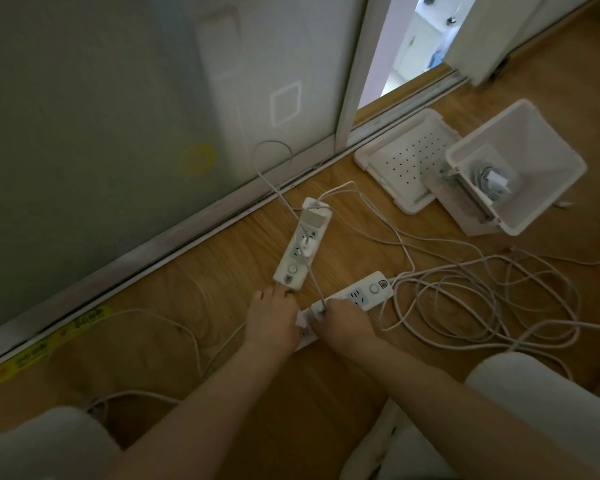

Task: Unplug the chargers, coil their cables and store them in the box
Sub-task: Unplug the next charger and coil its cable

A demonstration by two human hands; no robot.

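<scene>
On the near power strip [359,295], right hand [342,323] fingers grip a charger [316,310]; left hand [272,322] presses flat.

Wooden floor [201,282], frosted sliding door [118,116]

Both forearms are in shot and bare right down to the left hand [272,323] and the right hand [343,323]. At the bottom corners, the left knee [42,445] and right knee [534,393] are covered in pale, off-white cloth, softly creased on the right side.
</scene>
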